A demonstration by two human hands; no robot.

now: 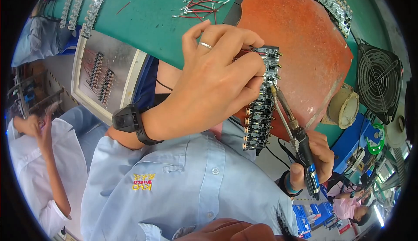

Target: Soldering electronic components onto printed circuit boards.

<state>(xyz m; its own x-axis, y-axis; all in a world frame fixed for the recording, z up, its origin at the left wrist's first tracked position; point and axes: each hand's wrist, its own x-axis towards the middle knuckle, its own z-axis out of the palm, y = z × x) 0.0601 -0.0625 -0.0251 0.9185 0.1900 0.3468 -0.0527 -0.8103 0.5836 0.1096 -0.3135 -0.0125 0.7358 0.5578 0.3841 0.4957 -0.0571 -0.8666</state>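
My right hand (320,158) is wrapped round a soldering iron (300,138) with a thin metal tube clamped along its side. The iron's tip meets a strip of small black circuit boards (260,123), which stretches toward me over the edge of an orange-red mat (287,36). Over the strip's left side lies my left hand (222,62), with thumb and fingers pinched together right beside the iron's tip. Whatever sits between those fingertips is hidden. Bits of red wire (246,49) show under the fingers, next to the boards. Brass-coloured round parts line the strip's near left edge.
Loose short red and black wires (198,6) lie on the green table (148,19). More board strips (93,6) rest at the far left and far right. A tray (124,58) holds wired strips at left. A spool (344,106) and black fan (379,82) stand at right. Other people sit nearby.
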